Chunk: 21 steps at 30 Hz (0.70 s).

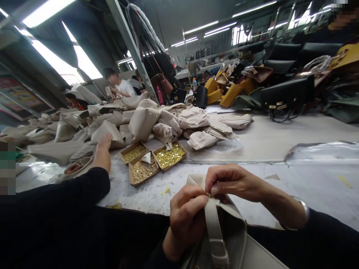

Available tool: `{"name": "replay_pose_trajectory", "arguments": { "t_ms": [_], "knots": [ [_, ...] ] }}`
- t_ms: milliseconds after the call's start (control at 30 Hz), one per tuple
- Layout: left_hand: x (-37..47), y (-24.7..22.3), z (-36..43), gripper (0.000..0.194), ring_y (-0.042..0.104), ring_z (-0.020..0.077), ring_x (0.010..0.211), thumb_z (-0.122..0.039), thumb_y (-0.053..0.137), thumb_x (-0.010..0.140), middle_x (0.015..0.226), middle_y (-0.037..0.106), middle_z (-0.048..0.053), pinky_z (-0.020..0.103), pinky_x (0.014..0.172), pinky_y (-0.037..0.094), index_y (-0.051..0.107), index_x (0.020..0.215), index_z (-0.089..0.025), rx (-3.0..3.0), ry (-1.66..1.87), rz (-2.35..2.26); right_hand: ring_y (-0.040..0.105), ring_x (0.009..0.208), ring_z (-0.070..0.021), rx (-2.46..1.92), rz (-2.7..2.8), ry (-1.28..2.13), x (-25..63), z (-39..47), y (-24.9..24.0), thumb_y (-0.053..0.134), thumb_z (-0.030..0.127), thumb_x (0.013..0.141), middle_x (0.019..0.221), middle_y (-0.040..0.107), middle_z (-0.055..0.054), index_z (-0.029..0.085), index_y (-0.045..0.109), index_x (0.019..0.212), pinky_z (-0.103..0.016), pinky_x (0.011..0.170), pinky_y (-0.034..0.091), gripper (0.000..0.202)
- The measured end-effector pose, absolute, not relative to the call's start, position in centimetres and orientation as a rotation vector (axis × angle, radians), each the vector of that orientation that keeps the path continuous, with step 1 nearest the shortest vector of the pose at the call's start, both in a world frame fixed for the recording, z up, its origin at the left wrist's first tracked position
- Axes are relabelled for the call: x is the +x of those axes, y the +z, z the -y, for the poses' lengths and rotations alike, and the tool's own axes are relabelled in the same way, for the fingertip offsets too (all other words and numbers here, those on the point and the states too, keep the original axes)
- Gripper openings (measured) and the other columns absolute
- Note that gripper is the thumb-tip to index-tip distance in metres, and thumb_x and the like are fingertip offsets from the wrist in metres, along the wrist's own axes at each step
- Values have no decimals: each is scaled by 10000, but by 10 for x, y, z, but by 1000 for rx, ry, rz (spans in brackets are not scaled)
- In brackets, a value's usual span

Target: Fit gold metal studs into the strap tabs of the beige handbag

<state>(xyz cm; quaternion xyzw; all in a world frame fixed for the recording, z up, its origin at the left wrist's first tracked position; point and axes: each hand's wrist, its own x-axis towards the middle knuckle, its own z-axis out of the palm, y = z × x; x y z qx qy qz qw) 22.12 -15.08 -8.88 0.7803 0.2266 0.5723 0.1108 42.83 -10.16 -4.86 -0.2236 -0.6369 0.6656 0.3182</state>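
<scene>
A beige handbag lies tilted at the table's near edge, in front of my body. My left hand is closed on its upper edge, beside the beige strap. My right hand pinches at the same spot, where a small gold-coloured metal piece glints between the fingertips. What kind of fitting it is cannot be made out. Ahead and to the left stand cardboard boxes of small gold-coloured metal parts.
A co-worker's arm reaches in from the left onto a heap of beige bags. Black handbags and mustard-yellow bags are piled at the back right. Clear plastic sheeting covers the table's right side.
</scene>
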Motion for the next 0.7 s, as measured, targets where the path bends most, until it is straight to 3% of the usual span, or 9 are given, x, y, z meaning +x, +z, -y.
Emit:
{"name": "replay_pose_trajectory", "arguments": {
  "t_ms": [200,433,700],
  "knots": [
    [225,-88,156,412,619,135,831,38,705,804,971,658,41,257,723,508,662,1160,-164,2259,1698,-655,583,756,-128,-619,1892,1493,435,109,-47,713,370,952,847,657,-19,156,727,917,-238,690,464,217],
    [231,-88,153,398,614,129,776,46,684,801,919,669,32,241,689,496,631,1122,-184,2207,1696,-650,492,750,-117,-697,2200,1182,434,112,-37,595,386,1018,827,590,20,178,625,879,-228,674,384,252],
    [230,-98,144,250,542,116,664,-47,685,860,783,593,0,222,611,441,619,1034,-214,2096,1668,-696,279,577,-85,-750,2188,1530,417,92,-57,560,408,1008,629,312,65,191,400,654,-226,493,214,445]
  ]
}}
